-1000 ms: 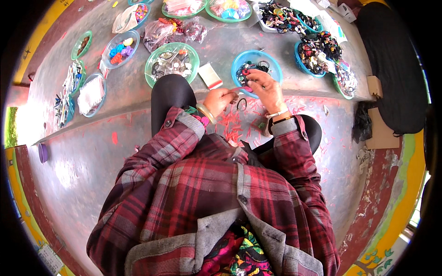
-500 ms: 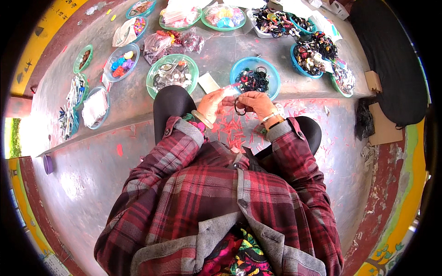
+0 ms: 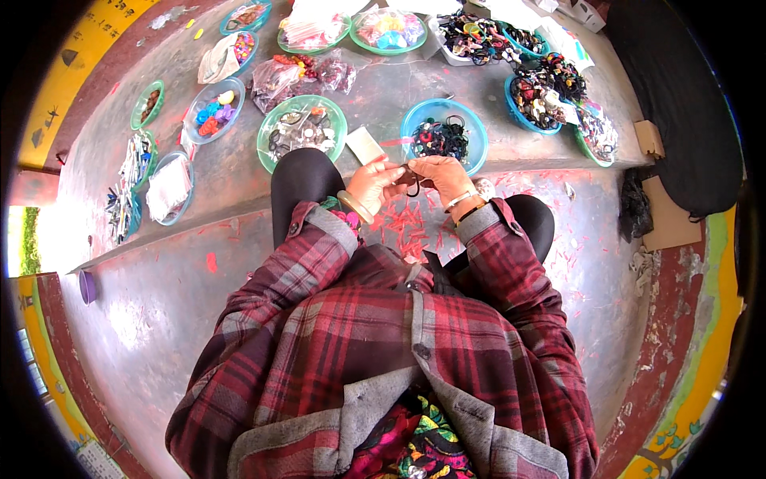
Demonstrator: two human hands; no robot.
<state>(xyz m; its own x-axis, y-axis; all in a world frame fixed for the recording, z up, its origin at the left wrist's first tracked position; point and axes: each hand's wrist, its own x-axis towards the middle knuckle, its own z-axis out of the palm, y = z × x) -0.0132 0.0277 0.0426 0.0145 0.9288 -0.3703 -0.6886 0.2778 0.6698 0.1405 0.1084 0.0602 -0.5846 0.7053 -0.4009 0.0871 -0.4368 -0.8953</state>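
Both my hands meet in front of my knees, just below a blue bowl (image 3: 471, 132) full of black hair ties. My left hand (image 3: 373, 184) and my right hand (image 3: 441, 177) together pinch a small black hair tie (image 3: 412, 182) that hangs between the fingertips. A pale bangle sits on my left wrist, and a band on my right. A small white card (image 3: 365, 145) lies on the ledge just above my left hand. My red plaid sleeves and black-clad knees fill the lower middle.
A green bowl (image 3: 271, 128) of dark ties and clips stands left of the card. More bowls of coloured hair accessories (image 3: 214, 112) line the grey ledge. Trays of mixed ties (image 3: 542, 96) sit at the far right. Red scraps (image 3: 415, 227) litter the floor between my knees.
My right hand came back from the blue bowl toward my left hand. Both hands now close together on the black tie, nearer my knees. The view has tilted slightly.
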